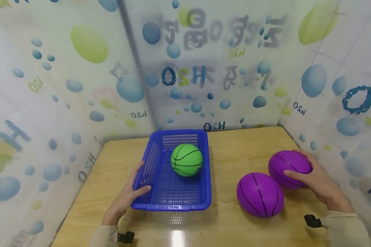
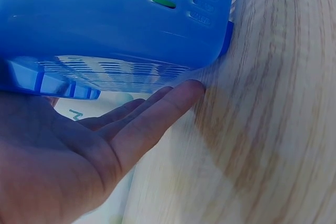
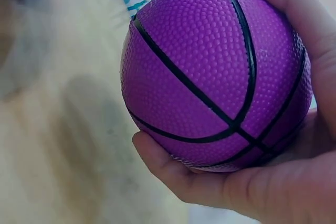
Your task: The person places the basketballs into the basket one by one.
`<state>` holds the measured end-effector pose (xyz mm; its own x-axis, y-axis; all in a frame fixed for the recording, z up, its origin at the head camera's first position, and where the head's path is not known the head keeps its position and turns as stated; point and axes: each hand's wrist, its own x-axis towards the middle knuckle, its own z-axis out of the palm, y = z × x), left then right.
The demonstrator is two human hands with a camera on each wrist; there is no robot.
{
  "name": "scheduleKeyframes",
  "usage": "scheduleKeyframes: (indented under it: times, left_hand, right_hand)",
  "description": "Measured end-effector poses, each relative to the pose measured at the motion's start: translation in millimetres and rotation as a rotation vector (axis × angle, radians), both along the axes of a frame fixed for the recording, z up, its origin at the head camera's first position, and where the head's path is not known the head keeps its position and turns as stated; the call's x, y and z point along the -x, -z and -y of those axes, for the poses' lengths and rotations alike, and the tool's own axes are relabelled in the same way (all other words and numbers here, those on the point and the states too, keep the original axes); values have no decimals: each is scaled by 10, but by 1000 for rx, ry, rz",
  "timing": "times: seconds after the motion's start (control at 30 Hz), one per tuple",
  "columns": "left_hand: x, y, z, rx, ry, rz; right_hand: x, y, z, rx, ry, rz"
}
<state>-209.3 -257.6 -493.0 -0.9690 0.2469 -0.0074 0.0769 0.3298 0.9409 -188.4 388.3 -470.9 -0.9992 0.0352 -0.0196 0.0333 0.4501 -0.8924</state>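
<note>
A blue plastic basket (image 1: 208, 171) with slotted walls stands on the table, a green ball (image 1: 187, 160) with black lines inside it. My left hand (image 1: 126, 195) grips the basket's left rim, thumb over the edge and fingers along the outer wall. In the left wrist view those fingers (image 2: 152, 121) reach down beside the basket wall (image 2: 115, 30). On the right, my right hand (image 1: 319, 181) holds a purple ball (image 1: 289, 168) with black lines, thumb and fingers spread around it; this ball (image 3: 199, 66) fills much of the right wrist view. A second purple ball (image 1: 259, 195) lies just left of it.
The wooden table (image 1: 235, 151) ends against a patterned curtain (image 1: 185, 99) at the back. More of the same printed sheet (image 1: 349, 144) hangs close by the right hand, and another side closes off the left.
</note>
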Motion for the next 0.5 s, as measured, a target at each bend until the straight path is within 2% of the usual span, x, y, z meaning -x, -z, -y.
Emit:
scheduleKeyframes:
  times: [0.3,0.5]
  left_hand:
    - [-2,-15,-6,0,1,0]
    - [3,-4,3,-2,-2,7]
  right_hand:
    - [118,-340,82,33,25,-36]
    - [231,-568,174,67,44,-92]
